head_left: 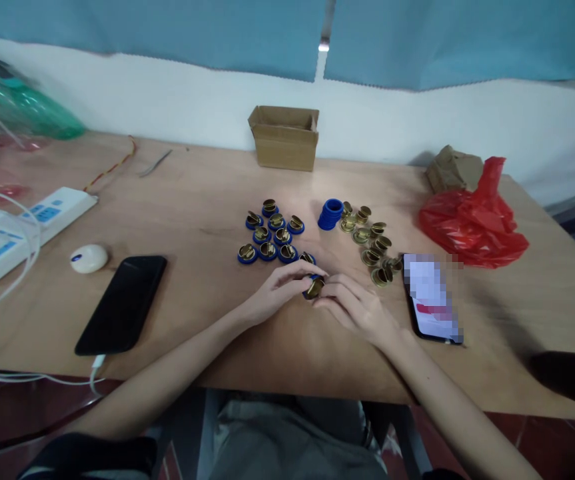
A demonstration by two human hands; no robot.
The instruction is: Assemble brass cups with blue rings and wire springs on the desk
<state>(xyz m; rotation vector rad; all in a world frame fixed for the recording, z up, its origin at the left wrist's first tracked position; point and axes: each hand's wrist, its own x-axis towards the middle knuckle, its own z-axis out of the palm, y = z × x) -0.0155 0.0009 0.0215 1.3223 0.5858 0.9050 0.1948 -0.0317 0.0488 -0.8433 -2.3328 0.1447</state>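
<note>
My left hand [278,288] and my right hand [354,307] meet at the middle of the wooden table [207,200], fingers pinched together on one brass piece with a blue ring [313,287]. Just beyond them lie several finished brass pieces in blue rings [271,239]. To the right of those stands a stack of blue rings [330,213]. Several bare brass pieces [372,247] are scattered beside the stack.
A black phone [123,303] on a white cable lies at the left, with a white oval object [88,258] and a white power strip [12,230] beyond it. Another phone [432,300] lies right of my hands. A red plastic bag [472,220] and a small cardboard box [284,137] sit farther back.
</note>
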